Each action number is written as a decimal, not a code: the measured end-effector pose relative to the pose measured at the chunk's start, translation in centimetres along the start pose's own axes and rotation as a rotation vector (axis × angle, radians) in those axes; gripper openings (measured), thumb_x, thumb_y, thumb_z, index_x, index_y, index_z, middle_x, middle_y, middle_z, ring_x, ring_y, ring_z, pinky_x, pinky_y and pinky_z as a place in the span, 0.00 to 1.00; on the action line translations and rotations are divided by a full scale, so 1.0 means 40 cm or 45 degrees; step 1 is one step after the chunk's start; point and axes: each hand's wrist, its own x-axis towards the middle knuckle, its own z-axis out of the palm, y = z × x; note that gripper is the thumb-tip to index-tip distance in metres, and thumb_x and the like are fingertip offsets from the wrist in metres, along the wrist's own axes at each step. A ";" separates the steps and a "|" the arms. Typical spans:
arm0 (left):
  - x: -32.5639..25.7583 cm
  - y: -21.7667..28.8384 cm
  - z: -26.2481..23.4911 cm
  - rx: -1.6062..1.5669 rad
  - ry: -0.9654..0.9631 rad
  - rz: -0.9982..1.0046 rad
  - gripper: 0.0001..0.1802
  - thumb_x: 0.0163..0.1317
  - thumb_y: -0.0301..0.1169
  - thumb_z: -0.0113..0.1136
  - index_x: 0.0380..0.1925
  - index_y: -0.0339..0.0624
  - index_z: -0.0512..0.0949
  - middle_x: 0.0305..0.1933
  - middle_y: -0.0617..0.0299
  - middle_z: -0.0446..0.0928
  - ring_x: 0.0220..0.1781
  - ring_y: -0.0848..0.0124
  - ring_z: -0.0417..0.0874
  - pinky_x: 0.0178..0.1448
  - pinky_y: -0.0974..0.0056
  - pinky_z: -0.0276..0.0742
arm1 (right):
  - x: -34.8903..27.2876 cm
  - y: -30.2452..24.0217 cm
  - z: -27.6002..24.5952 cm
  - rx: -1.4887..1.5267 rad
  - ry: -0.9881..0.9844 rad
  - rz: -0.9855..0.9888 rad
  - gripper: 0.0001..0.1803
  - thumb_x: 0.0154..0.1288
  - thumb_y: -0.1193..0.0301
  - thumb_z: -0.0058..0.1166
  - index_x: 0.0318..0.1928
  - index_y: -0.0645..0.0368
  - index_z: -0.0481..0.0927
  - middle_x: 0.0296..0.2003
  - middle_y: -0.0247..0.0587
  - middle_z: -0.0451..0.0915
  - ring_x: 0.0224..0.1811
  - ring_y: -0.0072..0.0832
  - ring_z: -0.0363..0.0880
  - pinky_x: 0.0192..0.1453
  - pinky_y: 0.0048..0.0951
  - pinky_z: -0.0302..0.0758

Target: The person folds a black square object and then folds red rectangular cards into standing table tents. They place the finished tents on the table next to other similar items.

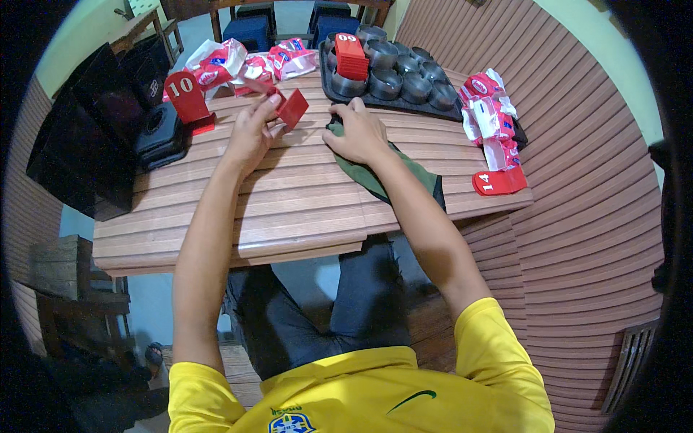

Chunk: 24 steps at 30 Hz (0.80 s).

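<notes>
My left hand (254, 131) pinches a red table-number stand (294, 109) by its edge and holds it just above the wooden table. Its broad foot faces right, while the rest is partly behind my fingers. My right hand (359, 133) is closed on the bunched far end of a dark green cloth (419, 170) with black edging. The cloth trails over the tabletop towards me, passing under my right forearm. To the left of my left hand, another red number stand (186, 97) is upright on the table.
At the back right, a black tray (404, 106) carries several dark metal cups (385, 83) and a stack of red stands (351, 58). Tissue packs (220, 59) lie at the back, more (494, 119) along the right. A red stand (497, 182) lies near the right edge; black boxes (86, 137) fill the left.
</notes>
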 end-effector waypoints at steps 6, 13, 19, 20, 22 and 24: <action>-0.028 0.034 0.028 -0.417 -0.323 -0.182 0.34 0.85 0.55 0.51 0.79 0.46 0.65 0.70 0.29 0.78 0.57 0.56 0.88 0.63 0.54 0.86 | -0.019 -0.014 0.007 0.002 0.092 0.062 0.19 0.64 0.54 0.71 0.48 0.52 0.87 0.54 0.51 0.79 0.55 0.54 0.85 0.57 0.54 0.82; -0.044 0.051 0.047 -0.370 -0.286 -0.082 0.34 0.86 0.53 0.50 0.84 0.52 0.61 0.73 0.42 0.78 0.63 0.54 0.87 0.66 0.52 0.85 | 0.001 0.014 0.028 0.381 0.345 -0.057 0.15 0.66 0.70 0.63 0.52 0.59 0.85 0.42 0.52 0.89 0.49 0.46 0.89 0.57 0.44 0.82; -0.029 0.028 0.061 -0.155 -0.265 0.070 0.28 0.85 0.44 0.57 0.75 0.42 0.69 0.72 0.46 0.79 0.73 0.54 0.83 0.75 0.49 0.82 | -0.012 -0.024 -0.020 1.098 0.653 -0.289 0.19 0.72 0.83 0.57 0.59 0.65 0.91 0.44 0.36 0.86 0.44 0.23 0.82 0.52 0.25 0.77; -0.029 0.028 0.061 -0.107 -0.254 0.068 0.28 0.84 0.43 0.59 0.75 0.41 0.69 0.72 0.46 0.79 0.73 0.54 0.83 0.76 0.49 0.82 | -0.019 -0.039 -0.028 1.090 0.679 -0.290 0.17 0.72 0.81 0.60 0.58 0.64 0.92 0.42 0.37 0.85 0.44 0.24 0.82 0.53 0.25 0.77; -0.023 0.029 0.063 -0.166 -0.349 0.148 0.29 0.80 0.35 0.66 0.73 0.35 0.71 0.71 0.47 0.81 0.70 0.56 0.86 0.76 0.52 0.83 | -0.031 -0.067 -0.036 1.079 0.726 -0.290 0.15 0.70 0.78 0.67 0.56 0.62 0.93 0.39 0.38 0.85 0.43 0.25 0.82 0.53 0.27 0.78; -0.028 0.026 0.063 -0.124 -0.380 0.166 0.29 0.78 0.33 0.68 0.73 0.34 0.72 0.69 0.47 0.82 0.67 0.57 0.87 0.76 0.53 0.83 | -0.032 -0.085 -0.037 1.017 0.748 -0.353 0.14 0.70 0.76 0.71 0.54 0.64 0.93 0.39 0.40 0.86 0.43 0.27 0.83 0.52 0.28 0.79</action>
